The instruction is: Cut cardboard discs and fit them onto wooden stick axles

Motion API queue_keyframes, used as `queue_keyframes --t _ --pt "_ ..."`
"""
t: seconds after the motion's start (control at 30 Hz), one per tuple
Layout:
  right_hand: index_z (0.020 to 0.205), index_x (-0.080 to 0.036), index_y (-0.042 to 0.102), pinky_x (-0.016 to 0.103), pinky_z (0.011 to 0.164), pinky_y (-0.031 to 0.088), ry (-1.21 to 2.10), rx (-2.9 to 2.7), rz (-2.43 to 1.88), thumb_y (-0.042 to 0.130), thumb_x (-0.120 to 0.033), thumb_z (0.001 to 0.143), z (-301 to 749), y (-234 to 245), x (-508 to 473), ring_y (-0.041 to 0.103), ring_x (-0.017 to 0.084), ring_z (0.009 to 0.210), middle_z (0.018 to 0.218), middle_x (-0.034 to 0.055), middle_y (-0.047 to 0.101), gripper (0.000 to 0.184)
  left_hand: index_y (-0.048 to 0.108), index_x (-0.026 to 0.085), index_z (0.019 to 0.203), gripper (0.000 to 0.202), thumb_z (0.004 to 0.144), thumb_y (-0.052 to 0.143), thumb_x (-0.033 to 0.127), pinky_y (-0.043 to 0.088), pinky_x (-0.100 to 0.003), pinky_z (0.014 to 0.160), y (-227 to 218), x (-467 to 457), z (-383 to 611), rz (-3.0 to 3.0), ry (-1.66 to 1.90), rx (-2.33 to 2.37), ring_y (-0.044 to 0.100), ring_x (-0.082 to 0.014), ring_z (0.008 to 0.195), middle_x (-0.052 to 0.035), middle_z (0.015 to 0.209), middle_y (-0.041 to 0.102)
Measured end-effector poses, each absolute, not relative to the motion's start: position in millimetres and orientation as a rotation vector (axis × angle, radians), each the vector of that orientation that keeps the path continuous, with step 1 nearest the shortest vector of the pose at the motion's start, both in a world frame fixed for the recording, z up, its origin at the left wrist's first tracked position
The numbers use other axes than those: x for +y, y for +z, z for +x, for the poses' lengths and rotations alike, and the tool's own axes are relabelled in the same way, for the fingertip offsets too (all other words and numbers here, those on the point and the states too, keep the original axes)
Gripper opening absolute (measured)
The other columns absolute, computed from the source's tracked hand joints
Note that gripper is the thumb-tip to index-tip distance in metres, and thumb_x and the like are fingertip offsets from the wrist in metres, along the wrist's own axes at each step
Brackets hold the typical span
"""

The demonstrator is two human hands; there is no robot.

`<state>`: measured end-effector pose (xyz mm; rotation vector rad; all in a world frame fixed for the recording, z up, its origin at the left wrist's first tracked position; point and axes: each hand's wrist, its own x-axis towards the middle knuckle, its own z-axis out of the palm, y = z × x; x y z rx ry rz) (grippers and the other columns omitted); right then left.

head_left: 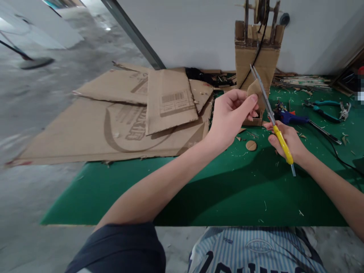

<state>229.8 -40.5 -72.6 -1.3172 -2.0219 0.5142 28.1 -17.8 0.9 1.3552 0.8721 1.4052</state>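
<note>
My left hand [231, 113] pinches a small piece of cardboard [254, 88] between thumb and fingers, above the green table. In my right hand [291, 142] is a pair of scissors [281, 142] with yellow handles, pointing up and to the left. The blades lie along the right edge of the cardboard piece; whether they touch it I cannot tell. Below the hands a round cardboard disc [251, 145] rests on the table. Behind my left hand stands a tall cardboard structure [257, 57] with a spool [261, 11] and a black cord on top.
Large cardboard sheets [85, 129] cover the table's left side and overhang its edge. To the right lie a blue glue gun [292, 117], a cutter knife [324, 132] and teal-handled pliers [327, 108]. Small scraps are scattered over the green tabletop [227, 197]. A white wall [193, 34] stands behind.
</note>
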Motion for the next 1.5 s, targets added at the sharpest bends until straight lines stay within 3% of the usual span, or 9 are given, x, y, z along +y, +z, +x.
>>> queue_keyframes --t 0.2,0.47,0.6,0.83,0.97,1.07,1.13,1.23,1.5 --pt "0.109 -0.019 0.064 0.048 0.080 0.056 0.556 -2.042 -1.321 0.030 -0.089 0.089 233 -74 -40 0.072 0.032 0.086 0.084 0.0115 0.068 0.080 0.061 0.019 0.075 0.025 0.093 0.076 0.028 0.054 -0.017 0.055 1 -18 29 1.334 1.406 0.860 0.060 -0.0047 0.055 0.0032 0.068 0.066" --pt "0.100 -0.022 0.063 0.040 0.068 0.053 0.521 -2.008 -1.336 0.045 -0.083 0.089 228 -70 -42 0.068 0.027 0.078 0.083 0.0093 0.067 0.065 0.059 0.019 0.074 0.027 0.093 0.075 0.028 0.054 -0.017 0.056 0 -18 29 1.355 1.417 0.873 0.059 -0.0045 0.054 0.0040 0.066 0.064" --pt "0.090 -0.024 0.058 0.035 0.060 0.045 0.538 -1.966 -1.406 0.043 -0.080 0.091 225 -64 -45 0.059 0.020 0.064 0.075 0.0052 0.063 0.059 0.058 0.019 0.073 0.026 0.094 0.073 0.024 0.053 -0.017 0.055 0 -18 29 1.365 1.414 0.877 0.059 -0.0047 0.054 0.0038 0.066 0.063" --pt "0.059 -0.027 0.040 0.034 0.050 0.030 0.463 -1.909 -1.460 0.033 -0.088 0.089 217 -53 -50 0.043 0.015 0.045 0.050 0.0008 0.046 0.068 0.056 0.019 0.072 0.027 0.095 0.069 0.019 0.052 -0.016 0.056 2 -20 30 1.332 1.421 0.856 0.058 -0.0039 0.054 0.0040 0.066 0.064" --pt "0.054 -0.027 0.037 0.033 0.049 0.031 0.486 -1.821 -1.395 0.038 -0.085 0.091 221 -53 -50 0.040 0.013 0.045 0.048 -0.0003 0.042 0.069 0.055 0.020 0.076 0.024 0.096 0.067 0.020 0.054 -0.016 0.057 4 -18 28 1.298 1.404 0.865 0.063 -0.0048 0.058 0.0033 0.071 0.068" --pt "0.064 -0.024 0.054 0.034 0.054 0.044 0.601 -1.826 -1.350 0.037 -0.082 0.094 228 -61 -46 0.056 0.018 0.055 0.062 0.0045 0.059 0.067 0.055 0.020 0.083 0.018 0.096 0.067 0.020 0.055 -0.016 0.059 5 -16 27 1.272 1.363 0.860 0.068 -0.0056 0.063 0.0023 0.078 0.073" --pt "0.085 -0.022 0.065 0.037 0.066 0.055 0.705 -1.844 -1.252 0.039 -0.081 0.094 232 -68 -43 0.069 0.023 0.073 0.084 0.0094 0.071 0.066 0.057 0.020 0.085 0.015 0.095 0.067 0.018 0.055 -0.016 0.057 5 -15 27 1.271 1.363 0.857 0.068 -0.0055 0.063 0.0022 0.078 0.073" --pt "0.116 -0.021 0.064 0.047 0.090 0.060 0.749 -1.870 -1.140 0.046 -0.081 0.092 234 -76 -39 0.074 0.030 0.102 0.114 0.0147 0.073 0.067 0.059 0.019 0.082 0.015 0.094 0.068 0.017 0.052 -0.015 0.053 4 -13 26 1.290 1.391 0.846 0.063 -0.0046 0.057 0.0041 0.071 0.067" --pt "0.121 -0.021 0.063 0.052 0.093 0.057 0.697 -1.985 -1.157 0.045 -0.084 0.090 230 -80 -38 0.072 0.032 0.098 0.113 0.0156 0.070 0.072 0.058 0.019 0.077 0.020 0.094 0.067 0.012 0.050 -0.016 0.049 4 -13 28 1.251 1.429 0.778 0.059 -0.0049 0.053 0.0058 0.066 0.061"
